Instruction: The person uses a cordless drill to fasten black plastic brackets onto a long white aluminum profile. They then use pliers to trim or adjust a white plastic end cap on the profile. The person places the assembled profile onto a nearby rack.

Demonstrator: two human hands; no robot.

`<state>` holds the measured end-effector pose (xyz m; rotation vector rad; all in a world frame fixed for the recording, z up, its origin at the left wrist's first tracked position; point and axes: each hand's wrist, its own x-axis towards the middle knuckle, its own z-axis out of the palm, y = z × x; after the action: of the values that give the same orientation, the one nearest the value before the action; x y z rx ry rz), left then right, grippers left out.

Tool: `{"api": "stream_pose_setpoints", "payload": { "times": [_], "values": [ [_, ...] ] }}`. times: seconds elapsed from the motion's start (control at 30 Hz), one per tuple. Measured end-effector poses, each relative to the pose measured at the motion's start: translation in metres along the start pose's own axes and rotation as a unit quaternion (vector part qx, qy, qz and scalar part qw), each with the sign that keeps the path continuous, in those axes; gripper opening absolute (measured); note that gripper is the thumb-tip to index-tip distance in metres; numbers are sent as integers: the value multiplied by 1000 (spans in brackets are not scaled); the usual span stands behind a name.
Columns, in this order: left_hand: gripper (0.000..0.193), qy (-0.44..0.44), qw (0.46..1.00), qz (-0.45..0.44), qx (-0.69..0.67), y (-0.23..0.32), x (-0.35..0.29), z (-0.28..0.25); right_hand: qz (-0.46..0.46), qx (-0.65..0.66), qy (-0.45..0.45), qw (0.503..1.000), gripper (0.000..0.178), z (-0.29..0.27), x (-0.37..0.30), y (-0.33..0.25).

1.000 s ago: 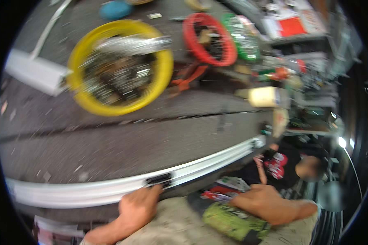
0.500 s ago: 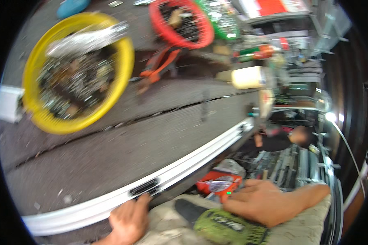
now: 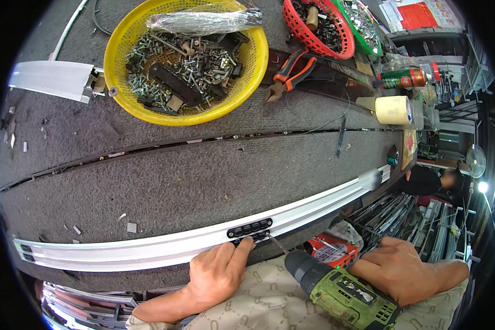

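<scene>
A long white metal profile [image 3: 148, 248] lies along the near table edge. On it sits a black slotted fitting [image 3: 249, 227], with a second slim black piece [image 3: 263, 235] along its near side. My left hand [image 3: 219, 272] presses its index fingertip on this slim piece, its other fingers curled. My right hand [image 3: 396, 269] grips a green cordless drill [image 3: 357, 301], its handle partly hidden by the hand. The drill's thin bit [image 3: 279, 246] points at the right end of the slim piece; whether they touch, I cannot tell.
A yellow basket [image 3: 115, 82] of screws stands beyond the profile, near orange-handled pliers [image 3: 291, 76]. Red [image 3: 344, 44] and green [image 3: 373, 48] baskets stand farther right, above a roll of tape [image 3: 392, 110]. A red box [image 3: 331, 250] sits beside the drill. Another person [image 3: 423, 180] is at far right.
The drill has swung so its bit points at the black piece on the profile. My left hand stays by the fitting. The whole view has shifted and is sharper.
</scene>
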<state>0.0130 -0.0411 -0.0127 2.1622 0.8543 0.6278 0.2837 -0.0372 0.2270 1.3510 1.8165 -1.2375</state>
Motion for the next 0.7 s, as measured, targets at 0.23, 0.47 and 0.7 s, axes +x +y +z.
{"api": "stream_pose_setpoints", "payload": {
  "times": [0.23, 0.47, 0.7],
  "values": [
    [42, 1, 1000, -11, 5, 1, -1, -2, -11, -50, 5, 999, 35, -7, 11, -4],
    [18, 24, 998, -63, -10, 8, -7, 4, -101, -135, 9, 986, 36, -51, 21, -4],
    [22, 29, 996, -49, -62, 9, -16, 4, -169, -218, 112, 955, 37, -45, -5, 4]
  ]
}}
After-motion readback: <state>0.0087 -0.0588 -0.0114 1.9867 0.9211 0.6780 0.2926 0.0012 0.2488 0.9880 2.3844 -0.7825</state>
